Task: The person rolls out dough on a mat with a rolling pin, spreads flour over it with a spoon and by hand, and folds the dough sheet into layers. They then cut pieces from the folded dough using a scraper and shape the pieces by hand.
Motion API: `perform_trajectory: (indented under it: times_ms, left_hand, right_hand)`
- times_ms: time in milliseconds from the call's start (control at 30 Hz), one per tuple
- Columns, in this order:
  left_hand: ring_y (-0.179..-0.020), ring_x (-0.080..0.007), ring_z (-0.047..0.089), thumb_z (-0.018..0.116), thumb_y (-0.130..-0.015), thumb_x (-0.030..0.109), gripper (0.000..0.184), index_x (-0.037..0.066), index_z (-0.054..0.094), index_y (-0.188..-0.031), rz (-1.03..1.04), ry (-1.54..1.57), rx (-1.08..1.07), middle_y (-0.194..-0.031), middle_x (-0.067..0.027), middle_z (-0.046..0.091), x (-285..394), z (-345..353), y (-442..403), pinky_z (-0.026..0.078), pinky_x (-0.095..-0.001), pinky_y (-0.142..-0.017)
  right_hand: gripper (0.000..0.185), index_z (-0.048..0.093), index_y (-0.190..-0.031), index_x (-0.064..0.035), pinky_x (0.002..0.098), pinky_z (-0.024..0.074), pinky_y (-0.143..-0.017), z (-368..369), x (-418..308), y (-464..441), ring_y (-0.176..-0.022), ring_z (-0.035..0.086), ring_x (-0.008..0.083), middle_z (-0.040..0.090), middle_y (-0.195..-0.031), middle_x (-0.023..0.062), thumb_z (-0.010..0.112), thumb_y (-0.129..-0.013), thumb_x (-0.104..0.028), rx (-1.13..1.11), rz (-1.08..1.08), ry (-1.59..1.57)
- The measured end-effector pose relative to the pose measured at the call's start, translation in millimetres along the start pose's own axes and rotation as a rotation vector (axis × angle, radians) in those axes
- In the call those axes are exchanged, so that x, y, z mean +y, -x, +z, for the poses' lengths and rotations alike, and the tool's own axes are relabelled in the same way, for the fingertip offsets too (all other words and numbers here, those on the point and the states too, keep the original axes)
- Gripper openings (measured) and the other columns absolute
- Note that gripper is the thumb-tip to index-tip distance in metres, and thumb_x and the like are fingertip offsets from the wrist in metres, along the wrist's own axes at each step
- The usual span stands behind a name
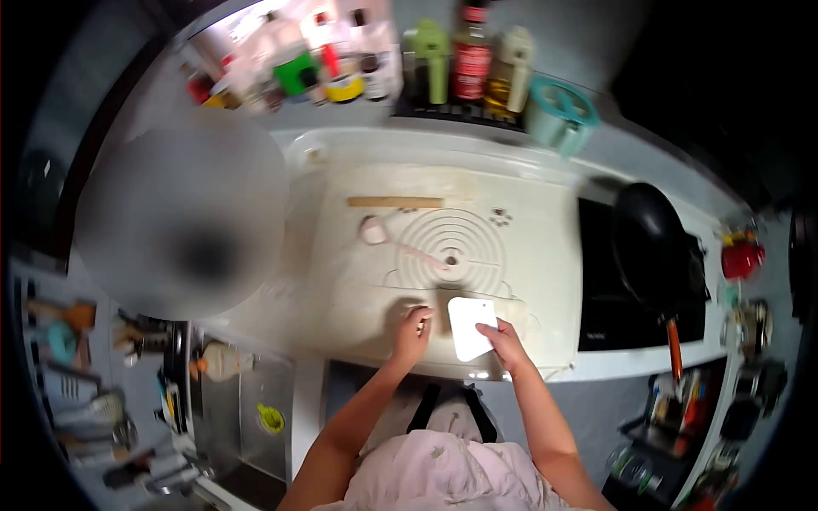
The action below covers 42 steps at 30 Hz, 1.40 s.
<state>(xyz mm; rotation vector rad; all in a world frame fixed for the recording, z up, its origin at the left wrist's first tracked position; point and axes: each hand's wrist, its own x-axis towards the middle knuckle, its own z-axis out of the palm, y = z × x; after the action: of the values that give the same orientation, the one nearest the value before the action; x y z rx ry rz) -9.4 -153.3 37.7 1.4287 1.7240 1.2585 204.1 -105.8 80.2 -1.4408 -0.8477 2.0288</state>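
Note:
A white flat scraper [471, 329] is held by its right edge in my right hand [506, 342], above the front part of a pale mat [545, 255] printed with rings. To its left, my left hand [412, 332] is curled just over the mat's front area; whatever its fingers hold, if anything, is too small to make out. Behind the hands, a wooden rolling pin [395, 203] lies crosswise. A pink spoon-like scoop [373, 230] rests beside the rings, its handle reaching across them.
At the right a black pan [649, 243] with an orange handle sits on the black hob [596, 298]. Bottles [471, 64] and a teal-lidded jug [562, 115] line the back. A sink [264, 383] is at front left. A large blurred grey shape [179, 213] covers the left.

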Motion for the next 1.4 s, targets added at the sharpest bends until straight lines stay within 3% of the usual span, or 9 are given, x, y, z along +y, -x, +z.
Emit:
perform_trajectory:
  times_ms: [200, 433, 533, 567, 833, 933, 1067, 1267, 1400]
  left_hand:
    - [-0.075, -0.0234, 0.061, 0.061, -0.084, -0.003, 0.023, 0.006, 0.062, -0.105, -0.146, -0.192, 0.439, -0.103, -0.0118, 0.060, -65, -134, 45, 0.050, -0.0309, -0.059]
    - [-0.099, -0.0364, 0.057, 0.061, -0.076, -0.002, 0.035, 0.008, 0.060, -0.110, -0.180, -0.533, 0.415, -0.107, -0.0142, 0.058, -87, -234, 25, 0.047, -0.0433, -0.085]
    - [-0.104, -0.0329, 0.056, 0.062, -0.078, 0.001, 0.031, 0.007, 0.060, -0.109, -0.189, -0.821, 0.343, -0.114, -0.0134, 0.057, -112, -262, -1, 0.048, -0.0429, -0.086]
    - [-0.103, -0.0330, 0.057, 0.062, -0.079, 0.003, 0.031, 0.008, 0.060, -0.109, -0.202, -0.819, 0.355, -0.113, -0.0137, 0.057, -118, -270, -6, 0.049, -0.0431, -0.085]
    - [-0.095, -0.0334, 0.063, 0.070, -0.075, 0.026, 0.036, 0.011, 0.061, -0.106, -0.617, -0.742, 0.036, -0.103, -0.0145, 0.066, -140, -246, 25, 0.051, -0.0453, -0.079]
    - [-0.093, -0.0328, 0.064, 0.071, -0.075, 0.029, 0.031, 0.009, 0.063, -0.098, -0.779, -0.567, -0.016, -0.100, -0.0147, 0.067, -138, -241, 29, 0.051, -0.0457, -0.080]
    - [-0.079, -0.0288, 0.066, 0.074, -0.076, 0.024, 0.026, 0.005, 0.065, -0.091, -0.513, -0.521, 0.112, -0.086, -0.0124, 0.068, -156, -246, 40, 0.053, -0.0423, -0.076]
    - [-0.077, -0.0105, 0.062, 0.074, -0.082, 0.019, 0.026, 0.001, 0.064, -0.097, -0.709, 0.449, 0.199, -0.084, -0.0041, 0.065, -116, -244, 33, 0.053, -0.0261, -0.066]
    - [-0.076, -0.0115, 0.062, 0.072, -0.082, 0.013, 0.027, 0.002, 0.062, -0.104, -0.710, 0.600, 0.205, -0.086, -0.0024, 0.066, -93, -234, 28, 0.053, -0.0270, -0.067]
  right_hand:
    - [0.034, 0.060, -0.117, -0.0022, 0.0291, 0.0492, -0.081, 115, 9, -31, -0.090, 0.062, 0.0145, 0.066, -0.102, 0.0046, 0.063, -0.086, -0.017, -0.269, 0.055, 0.117]
    - [0.047, 0.048, -0.126, -0.0066, 0.0375, 0.0524, -0.065, 232, 37, -28, -0.085, 0.065, 0.0227, 0.066, -0.095, 0.0076, 0.061, -0.081, -0.015, -0.333, 0.000, 0.134]
    - [0.038, 0.049, -0.117, -0.0055, 0.0458, 0.0514, -0.064, 252, 52, -39, -0.077, 0.065, 0.0379, 0.067, -0.084, 0.0185, 0.061, -0.082, -0.015, -0.185, -0.572, 1.235]
    - [0.032, 0.049, -0.110, -0.0039, 0.0501, 0.0496, -0.068, 259, 51, -33, -0.076, 0.060, 0.0473, 0.063, -0.079, 0.0261, 0.060, -0.082, -0.015, -0.151, -0.585, 1.044]
    - [0.042, 0.051, -0.120, -0.0034, 0.0456, 0.0515, -0.068, 270, 72, -36, -0.074, 0.065, 0.0389, 0.067, -0.080, 0.0209, 0.063, -0.083, -0.020, -0.175, -0.428, 0.877]
    - [0.045, 0.051, -0.124, -0.0036, 0.0449, 0.0520, -0.071, 275, 71, -37, -0.077, 0.066, 0.0380, 0.068, -0.082, 0.0208, 0.063, -0.083, -0.019, -0.173, -0.352, 0.929]
    - [0.045, 0.051, -0.126, -0.0034, 0.0422, 0.0517, -0.072, 275, 76, -37, -0.077, 0.066, 0.0361, 0.067, -0.083, 0.0213, 0.060, -0.084, -0.015, -0.074, -0.377, 1.071]
    - [0.044, 0.048, -0.131, -0.0031, 0.0361, 0.0502, -0.063, 286, 85, -43, -0.065, 0.063, 0.0275, 0.064, -0.079, 0.0198, 0.051, -0.087, -0.009, -0.088, -0.460, 0.488]
    - [0.040, 0.050, -0.129, -0.0030, 0.0342, 0.0495, -0.061, 296, 91, -47, -0.062, 0.061, 0.0238, 0.063, -0.077, 0.0178, 0.051, -0.090, -0.010, -0.041, -0.590, 0.533]
